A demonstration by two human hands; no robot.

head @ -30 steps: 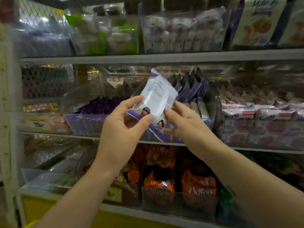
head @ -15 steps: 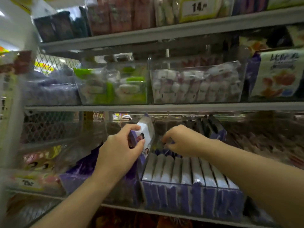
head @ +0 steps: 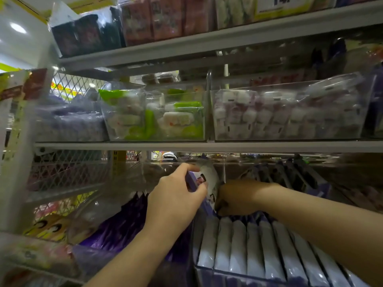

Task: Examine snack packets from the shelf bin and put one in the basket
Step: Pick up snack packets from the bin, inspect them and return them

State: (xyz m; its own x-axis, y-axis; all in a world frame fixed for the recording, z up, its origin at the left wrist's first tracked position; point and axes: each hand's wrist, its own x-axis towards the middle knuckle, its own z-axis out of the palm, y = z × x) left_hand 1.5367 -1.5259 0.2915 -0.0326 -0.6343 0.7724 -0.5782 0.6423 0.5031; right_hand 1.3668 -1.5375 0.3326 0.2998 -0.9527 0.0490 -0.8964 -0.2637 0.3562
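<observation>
Since half a second ago the right hand (head: 234, 197) has sunk lower, its fingers (head: 222, 206) curled down into the row of white-and-purple foil packets (head: 248, 245) standing in the clear plastic shelf bin (head: 238, 275). Their tips are hidden, so whether they grip one cannot be told. The left hand (head: 176, 201) still pinches the small white-and-purple snack packet (head: 209, 179) between thumb and fingers, just left of the right fingers and above the row. Its long axis stands nearly upright, top edge pointing up and slightly away.

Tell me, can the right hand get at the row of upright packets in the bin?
Probably yes. The right hand sits at the far end of the row of upright packets with nothing between them; the left hand holds a separate packet beside it.
</observation>
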